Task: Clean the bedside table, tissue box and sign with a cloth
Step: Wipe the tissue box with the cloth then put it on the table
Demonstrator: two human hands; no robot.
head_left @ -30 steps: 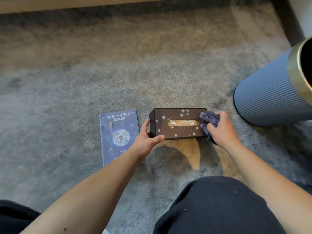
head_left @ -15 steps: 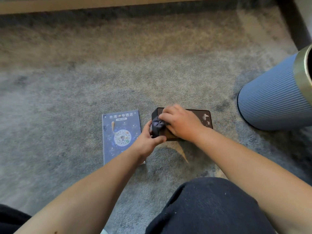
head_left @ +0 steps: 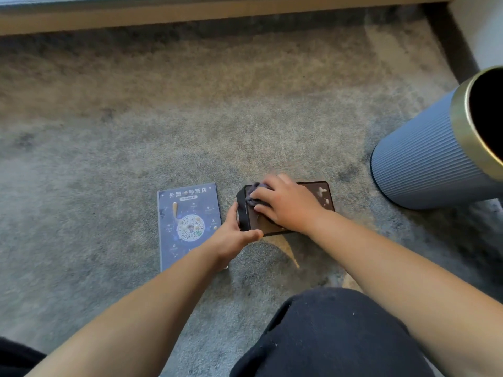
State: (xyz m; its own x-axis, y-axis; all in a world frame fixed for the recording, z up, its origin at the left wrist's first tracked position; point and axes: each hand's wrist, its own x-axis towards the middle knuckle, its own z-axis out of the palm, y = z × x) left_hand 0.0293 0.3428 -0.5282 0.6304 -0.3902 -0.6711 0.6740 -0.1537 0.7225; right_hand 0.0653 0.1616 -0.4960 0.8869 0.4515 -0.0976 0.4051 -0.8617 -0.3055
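Note:
A dark brown tissue box [head_left: 324,195] lies on the grey carpet, with white spots showing on its right end. My right hand [head_left: 285,204] presses a bluish-grey cloth [head_left: 253,193] onto the left part of the box top and hides the tissue slot. My left hand [head_left: 234,236] grips the box's left end and front edge. A blue sign [head_left: 187,221] with white lettering and a round emblem lies flat on the carpet just left of the box, its lower right corner under my left wrist.
A ribbed blue cylindrical bedside table [head_left: 424,164] with a gold rim stands to the right of the box. A wooden edge [head_left: 190,14] runs along the top. My dark-trousered knee [head_left: 334,333] is at the bottom.
My right hand has swept the cloth from the box's right end across the top to its left end. The left hand has kept its hold on the box.

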